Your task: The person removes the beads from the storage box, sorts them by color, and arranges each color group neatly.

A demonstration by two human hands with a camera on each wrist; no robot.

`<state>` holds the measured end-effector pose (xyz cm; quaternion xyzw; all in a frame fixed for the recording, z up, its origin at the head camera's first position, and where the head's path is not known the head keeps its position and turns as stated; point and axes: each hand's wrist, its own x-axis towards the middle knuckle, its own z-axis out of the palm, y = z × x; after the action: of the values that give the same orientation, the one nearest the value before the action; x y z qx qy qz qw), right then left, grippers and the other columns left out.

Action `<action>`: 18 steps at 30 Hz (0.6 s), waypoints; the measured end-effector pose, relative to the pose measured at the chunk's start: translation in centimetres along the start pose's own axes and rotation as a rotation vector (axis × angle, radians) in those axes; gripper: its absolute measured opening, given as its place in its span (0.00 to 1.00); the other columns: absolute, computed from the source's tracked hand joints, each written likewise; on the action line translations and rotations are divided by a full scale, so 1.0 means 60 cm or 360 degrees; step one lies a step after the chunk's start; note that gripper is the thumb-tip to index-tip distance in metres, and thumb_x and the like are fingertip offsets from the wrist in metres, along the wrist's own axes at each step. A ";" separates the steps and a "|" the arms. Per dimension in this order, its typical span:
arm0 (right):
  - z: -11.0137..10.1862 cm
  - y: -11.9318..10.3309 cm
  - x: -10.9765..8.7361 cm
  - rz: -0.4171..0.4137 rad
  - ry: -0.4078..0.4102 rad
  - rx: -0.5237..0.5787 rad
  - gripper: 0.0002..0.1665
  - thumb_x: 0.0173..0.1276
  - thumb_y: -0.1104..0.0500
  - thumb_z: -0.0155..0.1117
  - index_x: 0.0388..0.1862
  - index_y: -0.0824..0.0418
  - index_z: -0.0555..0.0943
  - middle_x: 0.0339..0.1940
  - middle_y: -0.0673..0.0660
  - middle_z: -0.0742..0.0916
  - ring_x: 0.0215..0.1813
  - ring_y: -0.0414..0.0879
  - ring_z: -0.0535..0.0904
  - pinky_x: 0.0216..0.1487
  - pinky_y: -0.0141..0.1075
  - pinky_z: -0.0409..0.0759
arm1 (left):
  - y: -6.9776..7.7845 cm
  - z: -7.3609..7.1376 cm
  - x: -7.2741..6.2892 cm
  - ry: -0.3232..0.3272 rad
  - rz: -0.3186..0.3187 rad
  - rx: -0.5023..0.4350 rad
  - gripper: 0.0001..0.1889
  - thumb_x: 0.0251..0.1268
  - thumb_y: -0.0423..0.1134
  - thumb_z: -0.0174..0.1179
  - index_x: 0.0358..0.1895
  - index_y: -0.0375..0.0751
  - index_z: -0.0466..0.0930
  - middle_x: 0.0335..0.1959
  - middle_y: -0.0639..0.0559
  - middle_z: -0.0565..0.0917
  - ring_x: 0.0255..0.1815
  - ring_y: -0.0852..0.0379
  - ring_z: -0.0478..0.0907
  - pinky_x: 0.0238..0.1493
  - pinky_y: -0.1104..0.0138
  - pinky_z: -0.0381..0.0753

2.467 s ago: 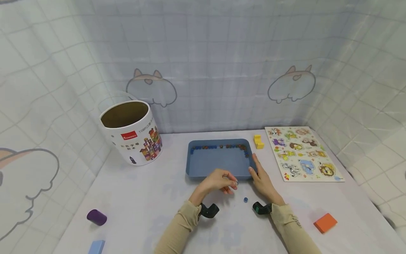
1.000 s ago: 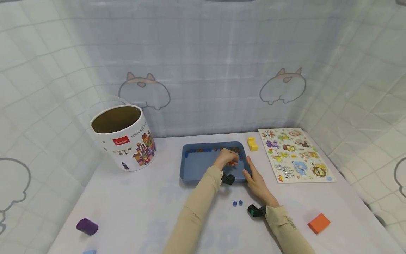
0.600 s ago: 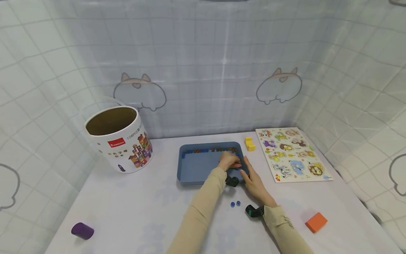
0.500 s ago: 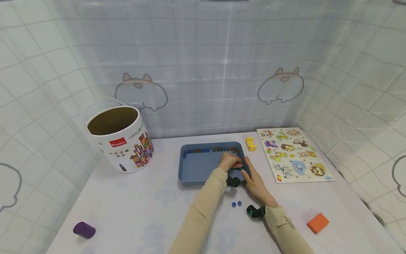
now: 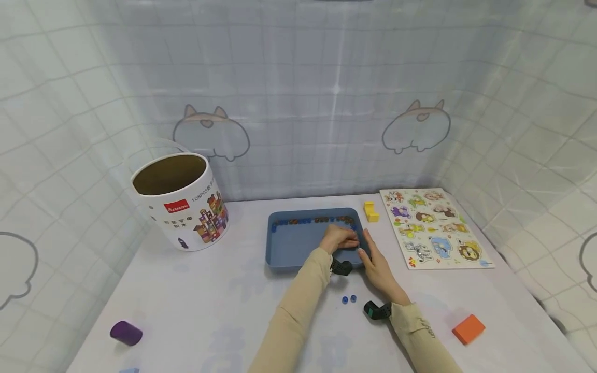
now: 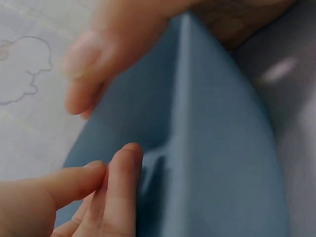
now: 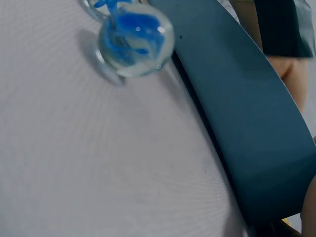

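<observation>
Inside the blue tray [image 5: 289, 254], my left hand [image 5: 337, 238] is by the right wall, its thumb and fingers drawn together in a pinch at a marble that the fingers mostly hide. In the left wrist view the left fingertips [image 6: 129, 150] stand close to the tray wall. My right hand [image 5: 380, 269] rests against the tray's right side near the front corner, fingers straight along it. Small blue and brown marbles [image 5: 305, 220] line the tray's back wall and continue down the right. On the table in front lie two blue marbles [image 5: 345, 300], one large in the right wrist view.
A white printed bucket [image 5: 186, 223] stands at the back left. Right of the tray are a yellow block [image 5: 371, 212] and an animal puzzle board [image 5: 436, 228]. An orange block [image 5: 468, 329] lies front right, a purple cylinder [image 5: 126, 333] front left.
My left hand has moved from in front of the tray into it, over to the right wall, then stayed nearly still. Two marbles now show on the table; one showed before. The right hand stays.
</observation>
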<state>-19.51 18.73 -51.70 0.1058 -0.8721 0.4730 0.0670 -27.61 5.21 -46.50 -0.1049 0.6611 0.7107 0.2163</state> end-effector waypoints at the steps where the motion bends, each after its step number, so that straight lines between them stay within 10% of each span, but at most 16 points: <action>1: 0.000 0.001 0.000 0.0001 0.0000 -0.0005 0.36 0.81 0.51 0.42 0.79 0.63 0.47 0.80 0.64 0.54 0.79 0.62 0.49 0.76 0.57 0.50 | 0.002 -0.005 -0.001 -0.0048 0.0000 -0.0001 0.12 0.62 0.23 0.60 0.48 0.21 0.81 0.45 0.29 0.84 0.42 0.43 0.87 0.42 0.63 0.86; 10: -0.007 0.000 0.003 -0.0002 -0.0003 -0.0002 0.35 0.81 0.54 0.43 0.79 0.63 0.46 0.80 0.65 0.53 0.79 0.62 0.48 0.76 0.57 0.48 | 0.028 -0.061 -0.042 -0.0418 0.0138 0.0135 0.18 0.69 0.32 0.57 0.59 0.26 0.75 0.51 0.31 0.83 0.36 0.55 0.87 0.47 0.65 0.85; 18: -0.005 -0.004 0.000 0.0012 -0.0006 0.0004 0.36 0.80 0.51 0.42 0.79 0.63 0.46 0.80 0.65 0.53 0.79 0.63 0.48 0.76 0.57 0.48 | 0.004 -0.100 -0.128 -0.0590 0.0198 0.0365 0.18 0.69 0.35 0.59 0.57 0.26 0.77 0.42 0.36 0.86 0.31 0.58 0.86 0.45 0.60 0.85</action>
<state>-19.43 18.82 -51.33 0.1034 -0.8721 0.4741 0.0633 -21.71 -2.02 -43.58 0.0939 0.6918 0.6500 0.3002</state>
